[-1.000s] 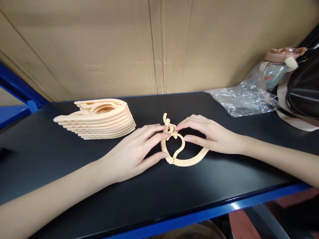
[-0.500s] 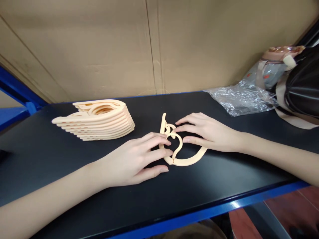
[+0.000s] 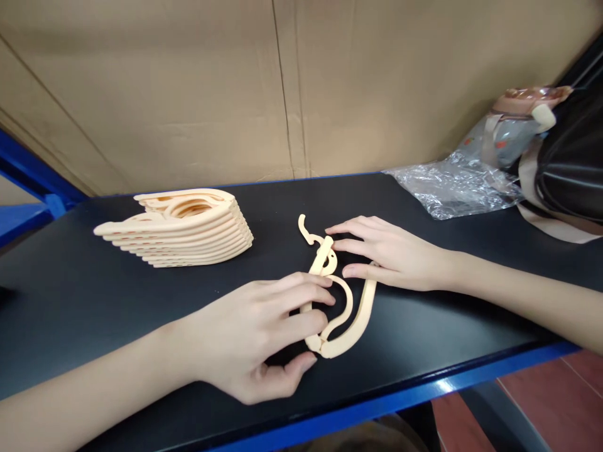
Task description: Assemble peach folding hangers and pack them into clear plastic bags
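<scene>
A cream plastic folding hanger (image 3: 351, 336) lies on the black tabletop between my hands, its hinge toward me and its curved hook pointing away. My left hand (image 3: 264, 333) is closed over one arm of it, fingers bent across the arm and thumb beside the hinge end. My right hand (image 3: 396, 251) holds the far part: its fingertips reach the piece near the hook, and the thumb lies by the tip of the other arm. What is under the right palm is hidden. Off to the left sits a neat stack of similar folded hangers (image 3: 198, 235).
A cardboard wall (image 3: 188, 94) closes off the back. Crumpled clear plastic (image 3: 466, 188), a pink-lidded bottle (image 3: 511, 125) and a black bag (image 3: 572, 163) are at the right rear. The black table (image 3: 424, 333) has a blue front edge (image 3: 377, 408).
The hanger has turned and its hinge end has come nearer to me. Its arms stand closer together and the hook shows more. My left hand moved toward me; the right hardly shifted.
</scene>
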`<state>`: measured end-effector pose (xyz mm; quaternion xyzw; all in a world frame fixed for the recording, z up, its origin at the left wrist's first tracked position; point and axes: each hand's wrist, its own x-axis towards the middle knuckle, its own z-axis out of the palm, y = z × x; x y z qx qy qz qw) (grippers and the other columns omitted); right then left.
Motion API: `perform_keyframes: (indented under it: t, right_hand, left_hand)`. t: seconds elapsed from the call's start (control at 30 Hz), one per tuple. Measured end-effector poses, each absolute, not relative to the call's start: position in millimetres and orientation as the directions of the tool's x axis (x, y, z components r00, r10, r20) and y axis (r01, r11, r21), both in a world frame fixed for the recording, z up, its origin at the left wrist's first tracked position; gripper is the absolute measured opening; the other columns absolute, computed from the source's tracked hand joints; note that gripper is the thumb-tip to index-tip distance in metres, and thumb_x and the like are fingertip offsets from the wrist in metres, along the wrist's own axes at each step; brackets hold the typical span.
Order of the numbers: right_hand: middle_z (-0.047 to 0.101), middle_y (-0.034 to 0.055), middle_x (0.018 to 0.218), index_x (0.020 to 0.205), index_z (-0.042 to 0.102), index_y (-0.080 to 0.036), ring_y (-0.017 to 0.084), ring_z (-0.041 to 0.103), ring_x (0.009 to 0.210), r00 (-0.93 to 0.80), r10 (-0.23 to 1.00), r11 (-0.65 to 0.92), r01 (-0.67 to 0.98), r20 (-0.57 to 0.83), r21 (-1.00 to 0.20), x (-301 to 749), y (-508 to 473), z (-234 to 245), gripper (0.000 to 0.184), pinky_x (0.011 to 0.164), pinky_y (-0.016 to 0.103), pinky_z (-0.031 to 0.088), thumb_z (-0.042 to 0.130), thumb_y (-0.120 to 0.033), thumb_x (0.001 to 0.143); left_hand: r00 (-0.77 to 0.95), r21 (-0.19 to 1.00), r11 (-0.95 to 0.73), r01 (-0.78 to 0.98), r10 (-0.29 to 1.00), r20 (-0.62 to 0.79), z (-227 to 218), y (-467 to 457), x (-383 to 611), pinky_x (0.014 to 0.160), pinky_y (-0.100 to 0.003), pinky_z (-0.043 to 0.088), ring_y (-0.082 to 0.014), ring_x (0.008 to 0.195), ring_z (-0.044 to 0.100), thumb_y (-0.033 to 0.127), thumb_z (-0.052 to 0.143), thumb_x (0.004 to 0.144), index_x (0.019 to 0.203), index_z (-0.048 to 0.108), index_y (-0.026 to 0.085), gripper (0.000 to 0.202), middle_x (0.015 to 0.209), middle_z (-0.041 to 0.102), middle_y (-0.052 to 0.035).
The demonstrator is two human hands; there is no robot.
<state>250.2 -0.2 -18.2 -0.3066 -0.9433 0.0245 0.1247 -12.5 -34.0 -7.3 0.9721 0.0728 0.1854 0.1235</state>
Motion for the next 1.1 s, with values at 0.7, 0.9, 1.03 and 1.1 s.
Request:
perform_keyframes:
  t: [0.7,0.9,1.03,1.1]
  right_hand:
    - [0.067,0.0047,0.081,0.082,0.069,-0.015,0.017,0.059,0.078,-0.698,0.566,0.789,0.613,0.439,-0.043,255.5,1.1,-13.4,0.037,0.079,0.035,0.043,0.044,-0.034,0.100]
    - [0.069,0.0057,0.108,0.091,0.071,-0.018,0.019,0.060,0.091,-0.758,0.530,0.835,0.544,0.380,-0.080,254.8,-1.4,-15.7,0.033,0.083,0.035,0.044,0.045,-0.037,0.100]
    - [0.062,0.0067,0.133,0.122,0.062,-0.018,0.022,0.055,0.121,-0.776,0.530,0.843,0.526,0.342,-0.112,254.0,1.2,-19.2,0.037,0.102,0.039,0.037,0.045,-0.042,0.100]
    - [0.062,0.0061,0.134,0.127,0.060,-0.018,0.022,0.053,0.125,-0.795,0.517,0.853,0.509,0.317,-0.117,253.4,1.5,-19.0,0.039,0.106,0.040,0.034,0.044,-0.042,0.100]
  left_hand:
    - [0.873,0.169,-0.925,0.340,0.378,0.308,-13.1,-23.7,-18.2,0.113,-0.039,0.030,-0.0180,0.112,0.057,0.014,0.052,0.086,0.098,0.057,0.019,0.015,0.111,0.065,-0.0040]
    - [0.854,0.094,-0.918,0.384,0.392,0.343,-15.0,-22.0,-20.6,0.095,-0.035,0.044,-0.0210,0.112,0.056,0.014,0.043,0.094,0.111,0.061,0.017,0.025,0.120,0.063,-0.0091]
    - [0.900,0.030,-0.964,0.266,0.259,0.349,-15.6,-22.9,-20.9,0.098,-0.034,0.043,-0.0214,0.115,0.056,0.016,0.046,0.095,0.117,0.061,0.015,0.028,0.121,0.064,-0.0099]
    - [0.900,0.005,-0.966,0.260,0.244,0.360,-16.1,-22.7,-20.1,0.097,-0.034,0.043,-0.0211,0.113,0.058,0.018,0.046,0.096,0.116,0.062,0.014,0.026,0.116,0.067,-0.0092]
